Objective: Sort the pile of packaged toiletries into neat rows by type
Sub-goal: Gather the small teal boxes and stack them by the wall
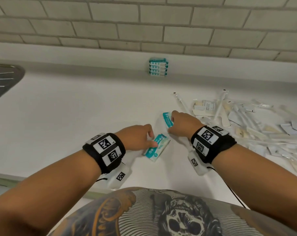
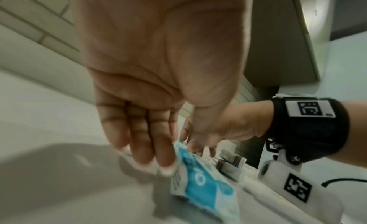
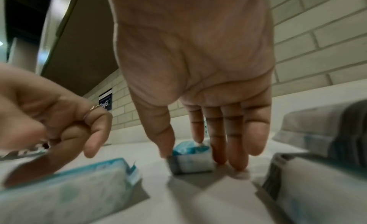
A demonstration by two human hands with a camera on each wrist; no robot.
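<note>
Left hand (image 1: 137,138) pinches the lower teal pack (image 1: 155,148), right hand (image 1: 183,124) grips the upper teal pack (image 1: 167,119); slick wrappers could slip from either hold and land crooked.

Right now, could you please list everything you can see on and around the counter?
near packet: one, teal and white, front centre
far packet: one, teal and white, just behind it
stacked packets: four showing, teal and white, by the back wall
loose pile: many sachets and sticks, white and clear, right side
counter: one, white
tiled wall: beige, behind
ridged surface: one, dark grey, far left
wrist bands: two, black with marker tags
left grip: pinches the near packet
right grip: holds the far packet
</note>
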